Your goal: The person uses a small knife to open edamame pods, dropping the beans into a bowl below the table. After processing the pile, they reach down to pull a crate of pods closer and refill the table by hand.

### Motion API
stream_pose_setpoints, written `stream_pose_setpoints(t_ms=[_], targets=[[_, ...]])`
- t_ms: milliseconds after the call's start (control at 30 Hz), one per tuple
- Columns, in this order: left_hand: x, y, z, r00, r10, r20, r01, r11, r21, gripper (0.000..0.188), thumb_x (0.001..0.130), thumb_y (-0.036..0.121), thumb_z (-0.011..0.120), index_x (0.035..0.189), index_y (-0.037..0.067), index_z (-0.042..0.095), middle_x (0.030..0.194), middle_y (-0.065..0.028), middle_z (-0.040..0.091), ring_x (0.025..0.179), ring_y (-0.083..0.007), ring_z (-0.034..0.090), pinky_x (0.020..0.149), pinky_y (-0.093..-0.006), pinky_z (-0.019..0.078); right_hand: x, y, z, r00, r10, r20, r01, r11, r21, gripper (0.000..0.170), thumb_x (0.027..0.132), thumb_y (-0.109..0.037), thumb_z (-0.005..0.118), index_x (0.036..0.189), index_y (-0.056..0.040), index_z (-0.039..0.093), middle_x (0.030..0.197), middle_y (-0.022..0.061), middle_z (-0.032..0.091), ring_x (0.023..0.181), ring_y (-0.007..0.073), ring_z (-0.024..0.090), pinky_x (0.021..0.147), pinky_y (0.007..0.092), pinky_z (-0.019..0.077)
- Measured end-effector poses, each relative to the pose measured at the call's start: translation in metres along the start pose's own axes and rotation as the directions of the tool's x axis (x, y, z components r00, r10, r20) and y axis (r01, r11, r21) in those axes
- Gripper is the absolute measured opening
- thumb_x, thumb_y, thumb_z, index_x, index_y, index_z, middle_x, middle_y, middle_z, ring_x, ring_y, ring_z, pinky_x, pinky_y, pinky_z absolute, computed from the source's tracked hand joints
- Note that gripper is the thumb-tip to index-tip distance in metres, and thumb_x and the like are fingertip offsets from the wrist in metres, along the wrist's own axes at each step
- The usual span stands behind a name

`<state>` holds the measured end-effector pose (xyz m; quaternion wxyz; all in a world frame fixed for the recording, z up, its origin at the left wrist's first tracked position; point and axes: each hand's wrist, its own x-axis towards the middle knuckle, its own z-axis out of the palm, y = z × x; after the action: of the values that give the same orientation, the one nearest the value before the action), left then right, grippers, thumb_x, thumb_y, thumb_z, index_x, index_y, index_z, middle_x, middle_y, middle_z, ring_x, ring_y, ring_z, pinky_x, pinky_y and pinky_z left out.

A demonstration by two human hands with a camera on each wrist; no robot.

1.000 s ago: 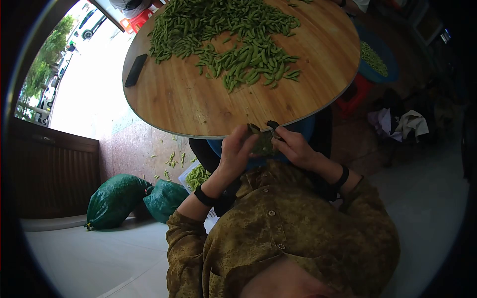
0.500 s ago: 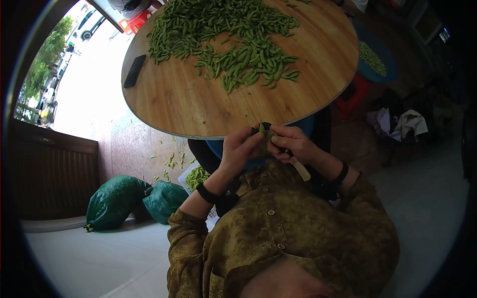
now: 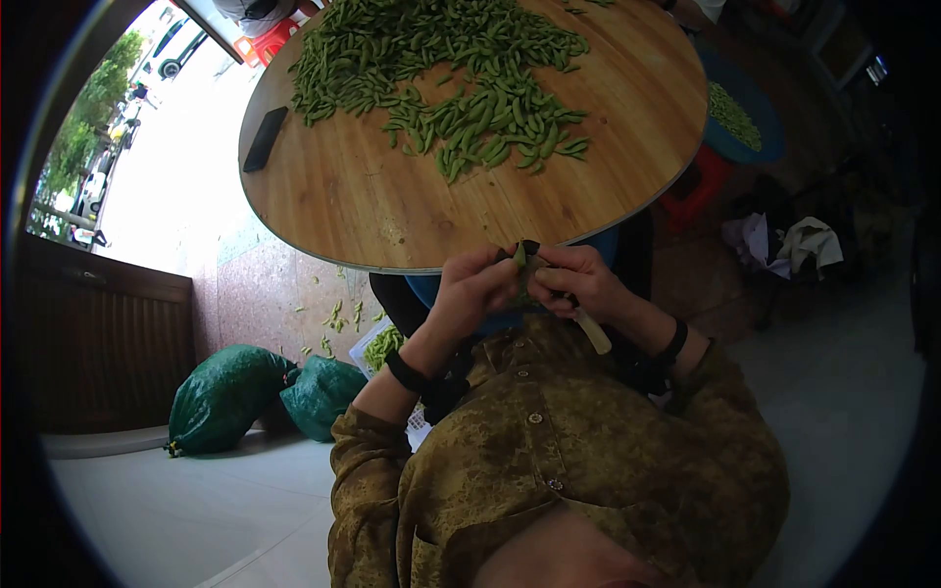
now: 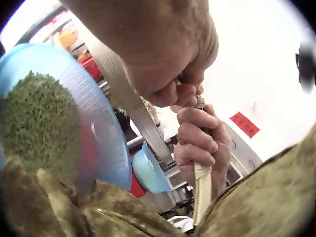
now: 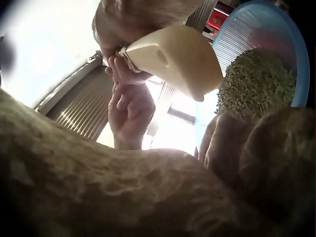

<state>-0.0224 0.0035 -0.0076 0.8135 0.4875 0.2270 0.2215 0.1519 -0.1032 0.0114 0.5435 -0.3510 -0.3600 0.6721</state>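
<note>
Just beyond the table's near edge, my two hands meet in front of the shirt. My left hand (image 3: 470,286) pinches a green bean pod (image 3: 520,253) between thumb and fingers. Curled fingers of my right hand (image 3: 586,282) grip a tool with a cream handle (image 3: 595,335), which sticks out below the palm. A dark piece shows by the fingertips, close against the pod. In the left wrist view the handle (image 4: 202,195) hangs down from the right fist (image 4: 200,143). The wide butt of the handle (image 5: 173,61) shows in the right wrist view; the fingers hide the tool's other end.
A round wooden table (image 3: 333,196) bears a heap of green pods (image 3: 441,69) and a black slab (image 3: 266,139). Under my hands stands a blue basin (image 4: 101,133) with shelled beans (image 4: 42,123). Green sacks (image 3: 235,397) and a white crate lie on the left; another blue basin (image 3: 769,108) stands right.
Over the last second my hands have come together from a small gap, and the cream handle has swung into view below my right hand. The pod now stands upright between the fingertips.
</note>
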Motion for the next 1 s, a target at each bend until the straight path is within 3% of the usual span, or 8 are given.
stream_pose_setpoints(t_ms=[67, 133, 200, 333, 533, 767, 967, 1000], targets=[[0.001, -0.001, -0.002, 0.995, -0.054, 0.085, 0.069, 0.981, -0.180, 0.013, 0.093, 0.014, 0.056, 0.093, 0.001, 0.059, 0.068, -0.0014, 0.054, 0.050, -0.0057, 0.042, 0.045, -0.0204, 0.0316, 0.001, 0.001, -0.006, 0.999, 0.027, 0.021, -0.028, 0.999, 0.033, 0.029, 0.095, -0.010, 0.047, 0.122, -0.0010, 0.053, 0.072, 0.0012, 0.051, 0.049, 0.0039, 0.041, 0.040, 0.0178, 0.0332], [-0.001, 0.001, 0.003, 0.943, -0.154, 0.295, 0.268, 0.876, -0.400, 0.017, 0.095, 0.015, 0.052, 0.101, 0.001, 0.058, 0.073, -0.0033, 0.056, 0.052, -0.0068, 0.043, 0.045, -0.0204, 0.0328, 0.001, 0.006, -0.008, 0.998, 0.054, 0.042, -0.057, 0.996, 0.067, 0.027, 0.095, -0.010, 0.048, 0.120, -0.0010, 0.054, 0.072, 0.0013, 0.052, 0.049, 0.0040, 0.041, 0.040, 0.0181, 0.0333], [0.000, -0.001, 0.006, 0.958, -0.141, 0.249, 0.229, 0.900, -0.372, 0.018, 0.095, 0.016, 0.051, 0.104, 0.001, 0.057, 0.076, -0.0033, 0.057, 0.053, -0.0072, 0.045, 0.045, -0.0204, 0.0334, 0.001, 0.008, -0.008, 0.998, 0.024, -0.050, -0.026, 0.999, -0.039, 0.025, 0.095, -0.011, 0.049, 0.117, -0.0013, 0.055, 0.072, 0.0016, 0.051, 0.049, 0.0041, 0.041, 0.040, 0.0184, 0.0329], [0.002, -0.007, 0.002, 0.982, -0.159, 0.098, 0.177, 0.960, -0.215, 0.018, 0.095, 0.017, 0.051, 0.105, 0.003, 0.057, 0.080, -0.0021, 0.058, 0.058, -0.0074, 0.048, 0.047, -0.0198, 0.0347, -0.002, 0.004, -0.004, 0.990, 0.059, -0.130, -0.052, 0.997, 0.053, 0.019, 0.095, -0.012, 0.050, 0.109, -0.0012, 0.057, 0.071, 0.0012, 0.051, 0.048, 0.0042, 0.042, 0.040, 0.0187, 0.0324], [-0.006, -0.004, 0.003, 0.966, -0.220, 0.133, 0.233, 0.968, -0.091, 0.017, 0.093, 0.017, 0.053, 0.103, 0.004, 0.057, 0.080, 0.0002, 0.057, 0.059, -0.0064, 0.049, 0.050, -0.0185, 0.0361, 0.007, 0.006, -0.012, 0.991, 0.014, -0.136, -0.026, 0.996, -0.083, 0.011, 0.093, -0.015, 0.055, 0.091, -0.0034, 0.055, 0.064, -0.0013, 0.049, 0.046, 0.0043, 0.042, 0.039, 0.0186, 0.0318], [-0.010, -0.015, 0.005, 0.953, -0.192, 0.232, 0.256, 0.923, -0.287, 0.013, 0.093, 0.016, 0.054, 0.101, 0.005, 0.056, 0.079, 0.0015, 0.056, 0.061, -0.0046, 0.048, 0.050, -0.0174, 0.0356, 0.007, 0.003, -0.014, 0.992, 0.111, -0.055, -0.113, 0.993, -0.028, 0.011, 0.091, -0.014, 0.057, 0.090, -0.0031, 0.057, 0.063, -0.0013, 0.051, 0.045, 0.0037, 0.043, 0.039, 0.0181, 0.0329], [-0.007, -0.015, 0.005, 0.964, -0.234, 0.127, 0.230, 0.972, 0.046, 0.014, 0.094, 0.017, 0.054, 0.096, 0.003, 0.056, 0.078, 0.0022, 0.056, 0.062, -0.0063, 0.049, 0.053, -0.0212, 0.0389, 0.005, 0.004, -0.014, 0.983, 0.155, -0.099, -0.174, 0.958, -0.230, 0.010, 0.090, -0.013, 0.058, 0.092, -0.0031, 0.056, 0.066, 0.0001, 0.054, 0.047, 0.0049, 0.047, 0.040, 0.0188, 0.0354], [-0.006, -0.012, 0.007, 0.979, -0.177, 0.097, 0.149, 0.959, 0.242, 0.015, 0.093, 0.017, 0.054, 0.094, 0.002, 0.055, 0.077, 0.0002, 0.056, 0.063, -0.0082, 0.051, 0.054, -0.0235, 0.0402, 0.005, 0.002, -0.013, 0.979, 0.165, -0.117, -0.192, 0.943, -0.272, 0.010, 0.090, -0.013, 0.058, 0.093, -0.0032, 0.055, 0.066, 0.0000, 0.055, 0.048, 0.0048, 0.048, 0.042, 0.0188, 0.0364]])
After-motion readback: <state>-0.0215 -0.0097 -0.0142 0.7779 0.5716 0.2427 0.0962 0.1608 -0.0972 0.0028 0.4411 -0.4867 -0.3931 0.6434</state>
